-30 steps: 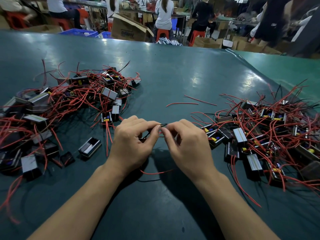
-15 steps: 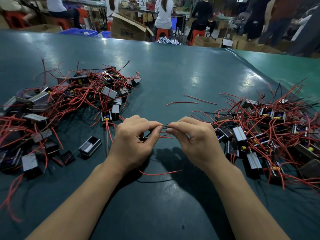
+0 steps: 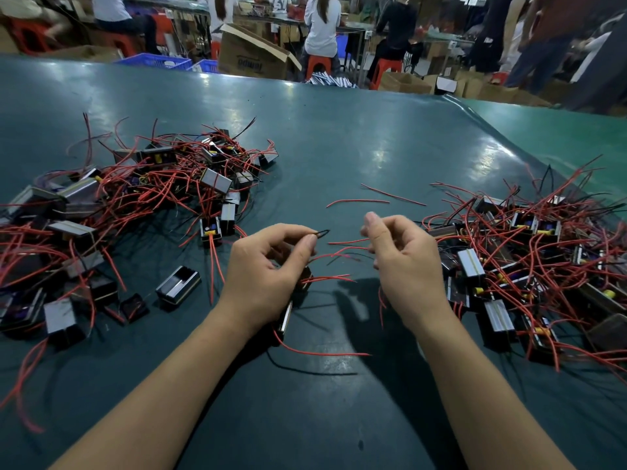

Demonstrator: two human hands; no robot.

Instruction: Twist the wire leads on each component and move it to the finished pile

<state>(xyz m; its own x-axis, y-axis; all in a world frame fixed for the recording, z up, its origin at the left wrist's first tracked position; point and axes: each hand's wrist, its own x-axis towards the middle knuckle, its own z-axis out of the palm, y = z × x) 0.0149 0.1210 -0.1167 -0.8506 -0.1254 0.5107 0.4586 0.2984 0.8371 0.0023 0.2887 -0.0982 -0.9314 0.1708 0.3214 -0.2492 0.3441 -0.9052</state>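
Your left fingers (image 3: 307, 244) are pinching a black wire lead (image 3: 322, 233) while your left hand (image 3: 261, 276) is cradling the component (image 3: 288, 313) above the green table (image 3: 339, 147). Your right hand (image 3: 403, 266) is hovering just beside it, loosely curled, holding nothing, between the two piles.

A heap of components (image 3: 152, 198) tangled in red wires fills the table's (image 3: 339, 137) left side, and a second heap (image 3: 529, 259) crowds the right. Between them a bare lane runs from the near edge to the far edge, crossed only by two loose red wires (image 3: 376, 197). A lone black component (image 3: 178, 285) and a small black cap (image 3: 134, 307) sit just right of the left heap.
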